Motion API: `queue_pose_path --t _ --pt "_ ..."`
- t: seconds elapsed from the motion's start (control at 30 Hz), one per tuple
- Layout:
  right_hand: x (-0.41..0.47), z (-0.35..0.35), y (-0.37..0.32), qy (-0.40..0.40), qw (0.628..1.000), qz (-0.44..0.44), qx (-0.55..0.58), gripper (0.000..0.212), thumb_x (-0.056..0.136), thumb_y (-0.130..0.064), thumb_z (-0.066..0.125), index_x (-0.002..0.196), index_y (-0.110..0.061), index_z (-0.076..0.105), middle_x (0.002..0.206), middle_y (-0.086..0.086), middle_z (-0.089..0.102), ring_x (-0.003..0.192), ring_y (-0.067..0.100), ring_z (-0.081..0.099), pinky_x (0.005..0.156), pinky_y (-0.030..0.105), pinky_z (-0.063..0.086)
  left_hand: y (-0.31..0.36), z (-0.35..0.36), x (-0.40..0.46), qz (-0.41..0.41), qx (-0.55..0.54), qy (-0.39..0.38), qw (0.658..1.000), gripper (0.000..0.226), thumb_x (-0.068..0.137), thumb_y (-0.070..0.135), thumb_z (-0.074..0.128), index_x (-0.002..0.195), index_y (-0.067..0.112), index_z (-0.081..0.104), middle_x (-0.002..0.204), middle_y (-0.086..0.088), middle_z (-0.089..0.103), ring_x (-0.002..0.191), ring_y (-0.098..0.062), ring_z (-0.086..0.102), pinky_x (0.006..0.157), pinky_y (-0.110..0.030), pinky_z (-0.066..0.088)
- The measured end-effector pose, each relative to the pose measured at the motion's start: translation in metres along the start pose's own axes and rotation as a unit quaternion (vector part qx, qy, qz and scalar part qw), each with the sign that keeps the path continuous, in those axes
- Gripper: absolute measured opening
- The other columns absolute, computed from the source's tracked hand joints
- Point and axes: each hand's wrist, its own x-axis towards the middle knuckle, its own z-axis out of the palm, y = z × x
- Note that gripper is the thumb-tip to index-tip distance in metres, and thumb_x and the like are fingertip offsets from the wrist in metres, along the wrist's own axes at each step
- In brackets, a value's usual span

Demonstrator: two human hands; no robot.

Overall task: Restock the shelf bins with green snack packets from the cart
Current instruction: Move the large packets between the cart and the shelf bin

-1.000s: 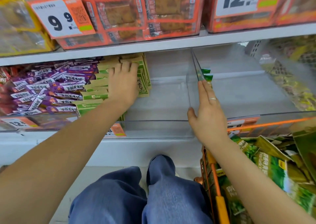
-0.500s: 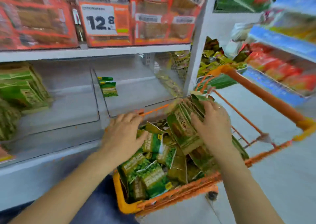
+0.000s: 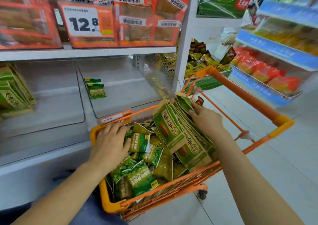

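The left hand [image 3: 110, 145] had left the shelf bin [image 3: 51, 104] and lay flat, fingers straight, on packets [image 3: 139, 142] in the cart [image 3: 154, 192]; the right hand [image 3: 204, 120] now clasped a leaning stack [image 3: 179, 135], so another load looked ready. Pale floor [image 3: 284, 156] and a blue shelf [image 3: 275, 52] lay rightward.

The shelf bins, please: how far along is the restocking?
Done: the left bin holds a stack of green packets. In hand: the right hand grips a bundle of tan-green packets in the cart; the left hand rests on loose ones. Left: the middle bin holds only two packets.
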Motion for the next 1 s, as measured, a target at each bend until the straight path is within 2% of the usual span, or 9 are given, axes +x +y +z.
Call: queue_pose_path --t 0.2,0.3,0.4,0.5,0.57,0.67,0.73,0.8,1.0 --pt "-0.015 -0.009 -0.004 0.145 0.984 -0.044 0.089 0.030 0.102 -0.026 0.040 0.109 -0.012 0.066 0.083 0.011 0.067 0.076 0.030 0.062 0.066 0.038 0.050 0.003 -0.009 0.001 -0.017 -0.062 -0.016 0.998 0.035 0.094 0.033 0.054 0.128 0.025 0.056 0.134 0.002 0.053 0.127 -0.020 0.044 0.103 -0.038 0.035" --pt "-0.034 -0.031 -0.028 0.093 0.939 -0.091 0.318 0.032 0.099 -0.027 0.046 0.098 -0.002 0.067 0.069 0.012 0.062 0.065 0.028 0.058 0.061 0.038 0.044 0.013 -0.032 0.005 -0.075 -0.284 -0.027 0.955 0.045 0.092 0.042 0.057 0.135 0.033 0.046 0.140 0.011 0.048 0.129 -0.008 0.042 0.107 -0.034 0.034" --pt "-0.054 -0.050 -0.061 -0.199 0.753 -0.074 0.623 0.023 0.087 -0.015 0.054 0.087 -0.005 0.075 0.080 0.012 0.072 0.067 0.025 0.068 0.060 0.032 0.053 0.024 -0.072 0.012 -0.163 -0.604 -0.031 0.780 0.044 0.087 0.043 0.057 0.128 0.028 0.053 0.125 0.010 0.062 0.119 -0.006 0.054 0.105 -0.030 0.038" --pt "-0.073 -0.046 -0.096 -0.407 0.585 -0.028 0.701 0.026 0.072 -0.009 0.051 0.075 0.001 0.075 0.071 0.012 0.072 0.060 0.021 0.070 0.051 0.027 0.056 0.007 -0.093 0.012 -0.148 -0.827 -0.070 0.537 0.040 0.080 0.033 0.066 0.115 0.013 0.061 0.108 -0.005 0.069 0.108 -0.023 0.062 0.097 -0.036 0.047" --pt "-0.088 -0.038 -0.116 -0.502 0.466 -0.012 0.729 0.020 0.070 0.005 0.051 0.069 0.014 0.069 0.059 0.021 0.066 0.047 0.025 0.066 0.041 0.027 0.053 -0.009 -0.098 0.008 -0.106 -0.877 -0.072 0.463 0.059 0.064 0.009 0.075 0.121 0.008 0.058 0.113 -0.012 0.065 0.105 -0.027 0.062 0.091 -0.038 0.053" --pt "-0.099 -0.020 -0.144 -0.551 0.396 0.021 0.734 0.032 0.046 0.017 0.080 0.075 0.017 0.067 0.052 0.021 0.064 0.035 0.023 0.060 0.031 0.025 0.047 -0.034 -0.106 -0.002 -0.069 -0.869 -0.068 0.486 0.084 0.059 -0.006 0.076 0.136 0.019 0.052 0.135 -0.015 0.054 0.120 -0.032 0.056 0.095 -0.046 0.051" --pt "-0.100 -0.010 -0.154 -0.586 0.347 0.038 0.731 0.034 0.055 0.015 0.077 0.087 0.014 0.067 0.056 0.019 0.066 0.035 0.021 0.061 0.028 0.024 0.045 -0.052 -0.113 -0.011 -0.027 -0.862 -0.081 0.499 0.068 0.063 0.004 0.083 0.125 0.022 0.061 0.133 -0.014 0.056 0.123 -0.036 0.053 0.096 -0.048 0.049" --pt "-0.103 -0.005 -0.165 -0.580 0.368 0.067 0.724 0.034 0.065 0.009 0.073 0.099 0.010 0.067 0.074 0.020 0.072 0.049 0.022 0.068 0.037 0.026 0.052 -0.070 -0.120 -0.022 -0.027 -0.845 -0.064 0.530 0.041 0.067 0.009 0.083 0.104 0.017 0.067 0.110 -0.009 0.065 0.113 -0.033 0.060 0.088 -0.043 0.052" --pt "-0.104 0.003 -0.198 -0.377 0.680 -0.109 0.619 0.046 0.097 -0.046 0.036 0.118 -0.016 0.065 0.106 0.001 0.073 0.099 0.015 0.068 0.092 0.034 0.051 -0.114 -0.154 -0.047 -0.207 -0.612 0.090 0.758 0.013 0.087 0.006 0.060 0.091 0.019 0.061 0.079 0.012 0.070 0.078 -0.003 0.067 0.065 -0.023 0.053"
